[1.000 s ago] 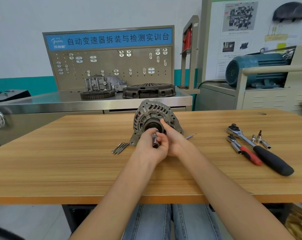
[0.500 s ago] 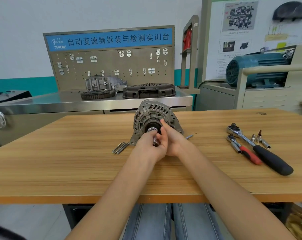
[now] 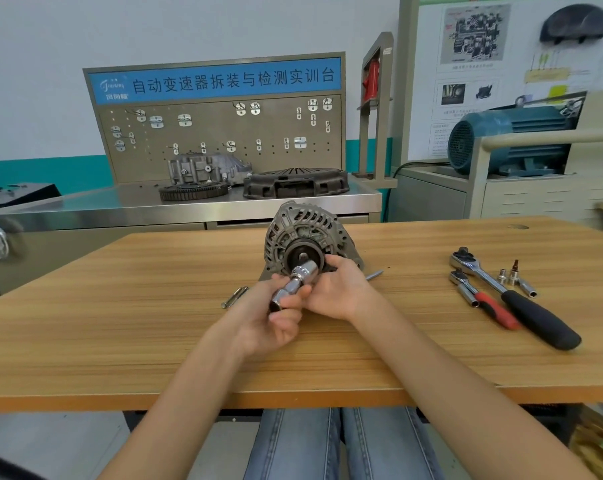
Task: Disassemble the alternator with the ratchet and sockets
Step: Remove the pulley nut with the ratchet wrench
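We see alternator (image 3: 307,237) upright mid-table (image 3: 120,306) | left hand (image 3: 272,320) pinches socket (image 3: 295,284), just before pulley | right hand (image 3: 341,292) curled against alternator's front | ratchet (image 3: 514,297) well apart, right

- A wooden counter (image 3: 120,327) fills the foreground.
- Behind it stands a steel workbench (image 3: 127,206) with a pegboard (image 3: 220,140) under a blue sign (image 3: 217,81).
- The wall (image 3: 154,26) is pale, with a teal band (image 3: 33,174) low down.
- At right, a teal motor (image 3: 507,140) sits on a beige cabinet (image 3: 535,199) below posters (image 3: 473,46).
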`<action>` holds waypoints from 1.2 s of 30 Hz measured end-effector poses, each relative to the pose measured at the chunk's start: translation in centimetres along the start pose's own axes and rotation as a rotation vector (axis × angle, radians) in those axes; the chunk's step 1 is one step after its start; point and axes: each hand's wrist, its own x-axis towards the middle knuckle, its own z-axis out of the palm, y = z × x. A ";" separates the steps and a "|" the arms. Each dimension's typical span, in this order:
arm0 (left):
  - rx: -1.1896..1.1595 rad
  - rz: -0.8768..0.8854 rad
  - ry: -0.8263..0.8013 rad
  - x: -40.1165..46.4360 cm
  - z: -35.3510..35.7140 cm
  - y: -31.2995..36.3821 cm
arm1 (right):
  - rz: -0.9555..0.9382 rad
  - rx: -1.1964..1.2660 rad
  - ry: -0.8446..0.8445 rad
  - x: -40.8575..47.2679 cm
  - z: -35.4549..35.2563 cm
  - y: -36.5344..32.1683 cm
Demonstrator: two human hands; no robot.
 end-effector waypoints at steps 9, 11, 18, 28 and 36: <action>1.262 0.341 0.167 -0.9 -4.1 2.4 | 0.073 -0.125 0.124 0.0 -0.6 1.3; 1.529 0.454 0.167 -1.3 -4.1 3.1 | 0.049 -0.271 0.155 0.2 -0.7 1.7; 2.051 0.860 0.203 -1.2 -3.2 4.9 | 0.078 -0.599 0.141 0.4 -0.2 1.9; 1.637 0.914 0.205 -0.4 -6.4 4.6 | -0.019 -0.579 0.272 0.2 -0.3 1.6; 0.541 0.662 0.393 0.4 -8.9 3.5 | -0.290 -2.054 0.152 1.4 2.4 4.8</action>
